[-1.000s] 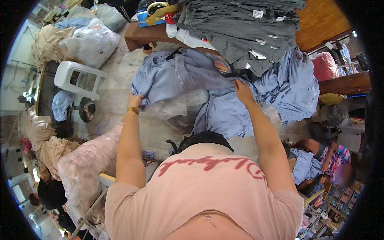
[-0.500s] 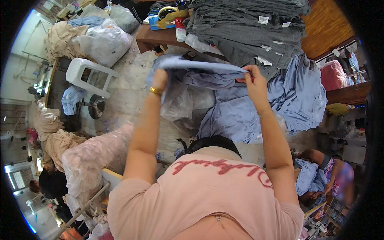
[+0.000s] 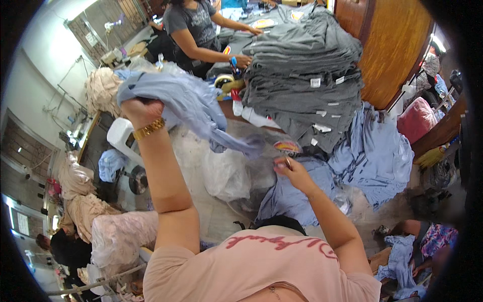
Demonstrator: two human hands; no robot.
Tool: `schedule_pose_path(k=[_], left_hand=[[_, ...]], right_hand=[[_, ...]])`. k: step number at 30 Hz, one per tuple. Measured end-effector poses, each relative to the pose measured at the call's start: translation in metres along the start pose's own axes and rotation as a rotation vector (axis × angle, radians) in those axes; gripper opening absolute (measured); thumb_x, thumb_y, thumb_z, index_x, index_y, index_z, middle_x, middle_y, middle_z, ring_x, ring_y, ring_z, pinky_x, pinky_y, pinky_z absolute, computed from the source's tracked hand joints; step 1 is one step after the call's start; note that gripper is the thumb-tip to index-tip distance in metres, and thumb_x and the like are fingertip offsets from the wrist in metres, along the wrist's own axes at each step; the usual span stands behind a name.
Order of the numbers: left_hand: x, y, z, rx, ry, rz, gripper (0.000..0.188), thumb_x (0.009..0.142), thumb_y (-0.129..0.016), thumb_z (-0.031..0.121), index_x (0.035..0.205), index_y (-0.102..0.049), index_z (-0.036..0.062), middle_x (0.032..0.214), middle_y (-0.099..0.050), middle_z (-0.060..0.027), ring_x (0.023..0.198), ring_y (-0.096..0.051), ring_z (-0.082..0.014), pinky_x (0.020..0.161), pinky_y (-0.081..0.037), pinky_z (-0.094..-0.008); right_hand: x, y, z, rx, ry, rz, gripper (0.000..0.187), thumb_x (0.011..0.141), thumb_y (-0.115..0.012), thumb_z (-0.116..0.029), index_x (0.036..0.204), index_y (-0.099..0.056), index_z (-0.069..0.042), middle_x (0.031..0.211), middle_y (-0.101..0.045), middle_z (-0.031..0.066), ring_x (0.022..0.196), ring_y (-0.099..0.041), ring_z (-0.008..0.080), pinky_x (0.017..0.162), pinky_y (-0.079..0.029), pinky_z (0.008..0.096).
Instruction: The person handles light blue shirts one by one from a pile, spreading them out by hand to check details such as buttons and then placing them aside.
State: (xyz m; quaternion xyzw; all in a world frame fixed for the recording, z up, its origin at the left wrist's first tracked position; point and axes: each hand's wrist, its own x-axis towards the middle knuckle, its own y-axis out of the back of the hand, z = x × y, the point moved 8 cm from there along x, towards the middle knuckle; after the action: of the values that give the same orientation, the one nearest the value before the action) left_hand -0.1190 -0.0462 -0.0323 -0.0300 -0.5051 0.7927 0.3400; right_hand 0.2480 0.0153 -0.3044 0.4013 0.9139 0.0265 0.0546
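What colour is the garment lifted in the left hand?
Light blue, plain with no pattern: the garment hangs from the raised left hand, clearest in the head view.

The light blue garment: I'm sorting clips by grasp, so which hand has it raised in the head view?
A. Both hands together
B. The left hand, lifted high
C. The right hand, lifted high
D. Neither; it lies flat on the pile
B: the left hand, with a gold bracelet at the wrist, grips the light blue garment up high, while the right hand is low by the blue pile, apart from the raised cloth.
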Motion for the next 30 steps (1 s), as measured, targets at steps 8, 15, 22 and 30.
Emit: schedule_pose_path(k=[8, 15, 22, 30], left_hand=[[-0.028, 0.024, -0.122, -0.273, -0.040, 0.037, 0.024, 0.076, -0.047, 0.030, 0.082, -0.055, 0.0076, 0.079, -0.056, -0.0052, 0.072, -0.056, -0.0223, 0.071, -0.047, -0.0370], [-0.209, 0.220, -0.279, 0.286, 0.326, 0.619, 0.024, 0.082, -0.044, 0.017, 0.102, -0.050, 0.0041, 0.095, -0.054, -0.0073, 0.082, -0.054, -0.0230, 0.067, -0.049, -0.0364], [-0.343, 0.256, -0.296, 0.917, 0.564, 0.310, 0.055, 0.069, -0.059, -0.004, 0.115, -0.030, 0.0052, 0.096, -0.050, -0.0096, 0.078, -0.051, -0.0193, 0.057, -0.046, -0.0290], [-0.438, 0.246, -0.339, 1.986, 0.845, -0.560, 0.072, 0.061, -0.073, 0.018, 0.118, -0.032, -0.0005, 0.100, -0.054, -0.0218, 0.081, -0.057, -0.0311, 0.074, -0.045, -0.0355]], right_hand=[[-0.118, 0.095, 0.144, 0.488, -0.420, 0.326, 0.020, 0.084, -0.047, -0.012, 0.101, -0.046, -0.001, 0.095, -0.052, 0.0107, 0.080, -0.058, 0.0239, 0.070, -0.049, 0.0346], [-0.249, 0.169, 0.247, 0.334, -0.577, 0.710, 0.020, 0.079, -0.050, -0.010, 0.096, -0.050, -0.001, 0.082, -0.051, 0.0074, 0.056, -0.051, 0.0158, 0.049, -0.043, 0.0258], [-0.264, 0.172, 0.293, 0.067, -0.715, 0.688, 0.020, 0.074, -0.057, -0.016, 0.088, -0.057, -0.002, 0.068, -0.054, 0.0049, 0.046, -0.044, 0.0119, 0.041, -0.034, 0.0250], [-0.202, 0.140, 0.343, -0.250, -0.560, 0.537, 0.021, 0.076, -0.056, -0.020, 0.087, -0.058, -0.002, 0.080, -0.058, 0.0116, 0.069, -0.057, 0.0219, 0.063, -0.045, 0.0326]])
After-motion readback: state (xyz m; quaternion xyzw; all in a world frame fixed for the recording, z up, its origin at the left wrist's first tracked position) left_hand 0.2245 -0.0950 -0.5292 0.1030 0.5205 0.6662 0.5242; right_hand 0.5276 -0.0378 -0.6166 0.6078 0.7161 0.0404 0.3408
